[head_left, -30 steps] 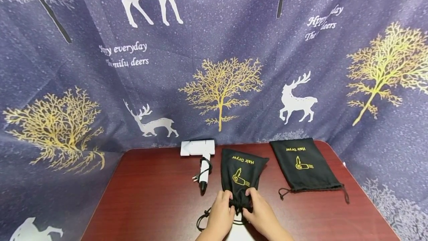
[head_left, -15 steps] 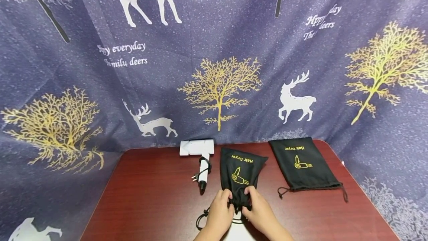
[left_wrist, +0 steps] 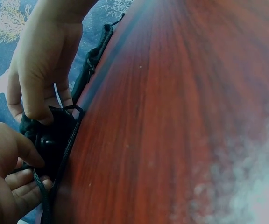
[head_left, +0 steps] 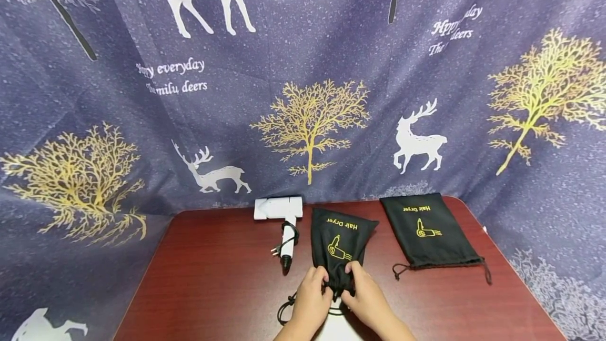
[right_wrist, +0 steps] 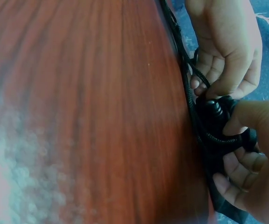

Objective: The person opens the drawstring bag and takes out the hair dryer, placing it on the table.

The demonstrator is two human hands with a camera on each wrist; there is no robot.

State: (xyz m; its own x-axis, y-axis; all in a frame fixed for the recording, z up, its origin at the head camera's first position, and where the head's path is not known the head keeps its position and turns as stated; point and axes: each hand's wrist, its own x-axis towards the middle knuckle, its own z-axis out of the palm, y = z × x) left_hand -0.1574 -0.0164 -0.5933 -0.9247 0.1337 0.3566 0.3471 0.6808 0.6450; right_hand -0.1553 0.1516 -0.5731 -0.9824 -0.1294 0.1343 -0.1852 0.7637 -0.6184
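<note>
Fingers of the left hand (head_left: 310, 296) and right hand (head_left: 368, 299) pinched a black drawstring bag (head_left: 337, 233) where it was gathered, at lower centre of the head view; a white hair dryer (head_left: 286, 209) lay left of it, a second black bag (head_left: 428, 236) toward the right.

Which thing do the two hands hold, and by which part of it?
The left hand and the right hand both hold the middle bag, pinching its gathered mouth, one hand at each side.
</note>
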